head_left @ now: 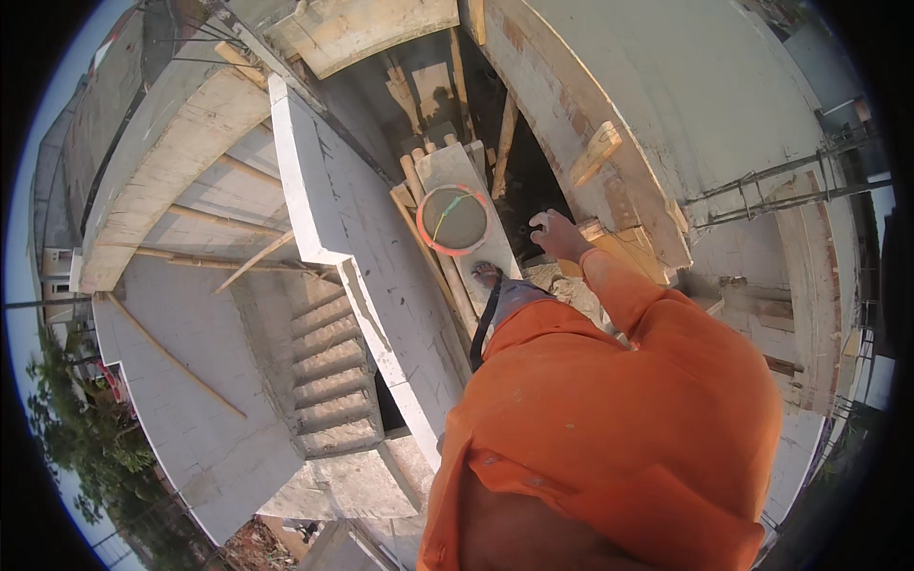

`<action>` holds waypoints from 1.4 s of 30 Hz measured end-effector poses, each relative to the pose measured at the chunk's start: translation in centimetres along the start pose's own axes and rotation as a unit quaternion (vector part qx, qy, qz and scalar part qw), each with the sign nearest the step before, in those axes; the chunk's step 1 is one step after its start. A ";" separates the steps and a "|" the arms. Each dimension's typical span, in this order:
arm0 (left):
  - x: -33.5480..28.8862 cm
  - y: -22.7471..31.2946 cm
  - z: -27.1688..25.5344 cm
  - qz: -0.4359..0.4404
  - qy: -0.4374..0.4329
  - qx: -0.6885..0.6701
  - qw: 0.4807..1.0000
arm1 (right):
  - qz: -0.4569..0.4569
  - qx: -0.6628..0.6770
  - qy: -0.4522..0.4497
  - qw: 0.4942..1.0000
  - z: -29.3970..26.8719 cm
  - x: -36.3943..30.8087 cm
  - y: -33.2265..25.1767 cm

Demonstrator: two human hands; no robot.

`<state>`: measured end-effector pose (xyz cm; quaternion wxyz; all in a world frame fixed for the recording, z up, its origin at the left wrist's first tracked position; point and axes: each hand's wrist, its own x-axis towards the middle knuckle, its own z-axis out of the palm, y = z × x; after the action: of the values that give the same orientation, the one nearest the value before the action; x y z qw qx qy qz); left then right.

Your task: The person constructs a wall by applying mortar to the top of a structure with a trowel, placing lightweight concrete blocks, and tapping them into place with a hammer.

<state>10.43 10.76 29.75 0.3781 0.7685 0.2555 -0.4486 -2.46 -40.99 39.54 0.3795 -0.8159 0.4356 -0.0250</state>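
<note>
My right hand (557,236) hangs in the air beside the plank, its fingers loosely curled and apart, holding nothing. The orange sleeve covers that arm. Nearest to it, ahead and to the left, a round orange-rimmed pan (421,228) rests on a grey plank (441,169). Grey wet-looking mortar (459,228) fills the pan, and a thin green and yellow cord (447,213) lies across its top. My foot (486,274) is on the plank just behind the pan. My left hand is out of sight; my orange-shirted body fills the lower middle.
A white block wall (381,328) runs along my left, with concrete stairs (333,371) beyond it. Wooden poles (411,176) lie beside and under the plank. A dark drop (519,205) opens on the right, bordered by a boarded beam (609,143). Steel bars (790,195) stick out at the right.
</note>
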 end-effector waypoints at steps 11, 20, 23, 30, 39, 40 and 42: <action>2.2 19.5 1.9 0.111 -0.014 0.021 0.994 | 0.019 0.121 0.263 0.957 -8.2 8.4 0.2; 0.7 21.6 6.5 0.142 -0.014 0.068 0.987 | 0.070 0.059 0.371 0.924 -16.0 9.8 0.9; 2.6 16.5 4.6 0.116 -0.069 0.088 0.987 | 0.080 -0.083 0.439 0.891 -18.1 11.4 1.0; 3.1 11.6 1.4 0.245 -0.036 0.495 0.833 | 0.217 -0.147 0.455 0.851 -18.3 17.4 4.5; 5.8 21.3 3.1 0.361 0.008 0.605 0.710 | 0.334 -0.223 0.322 0.858 -16.9 19.7 3.1; 6.6 22.8 4.2 0.388 0.004 0.616 0.685 | 0.338 -0.218 0.327 0.855 -16.9 19.4 3.8; 8.0 25.8 5.7 0.443 0.013 0.637 0.630 | 0.338 -0.210 0.331 0.855 -17.2 19.4 4.1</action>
<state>30.17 -8.50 29.97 -0.0562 0.8445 -0.4606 -0.2675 0.29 -66.82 43.52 0.0176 -0.6218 0.7796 -0.0721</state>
